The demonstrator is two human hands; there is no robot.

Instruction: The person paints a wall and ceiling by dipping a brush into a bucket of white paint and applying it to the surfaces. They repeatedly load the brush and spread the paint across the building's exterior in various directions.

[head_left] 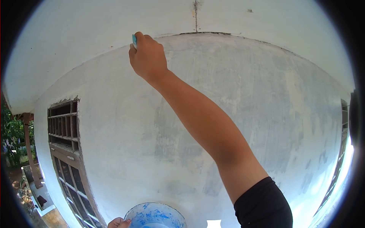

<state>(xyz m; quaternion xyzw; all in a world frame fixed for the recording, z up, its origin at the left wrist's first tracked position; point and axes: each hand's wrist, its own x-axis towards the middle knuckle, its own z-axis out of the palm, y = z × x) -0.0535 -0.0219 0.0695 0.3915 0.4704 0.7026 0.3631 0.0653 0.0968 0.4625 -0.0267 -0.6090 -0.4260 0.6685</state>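
High up at the wall's top edge, my right hand [148,57] is closed around a small tool with a teal handle [134,40]; its far end is hidden by the hand. The whitish wall [197,114] behind my arm has grey, patchy areas. At the bottom of the view, my left hand [119,223] grips the rim of a bucket [154,214]. Blue and white smears cover the inside of the bucket, and pale material shows lower in it.
A brown-framed window with a barred vent [64,123] stands at the left. Another window [338,163] lies at the far right edge. The pale ceiling [95,26] meets the wall above, with a dark crack [195,17]. Plants and a post [29,148] show outside left.
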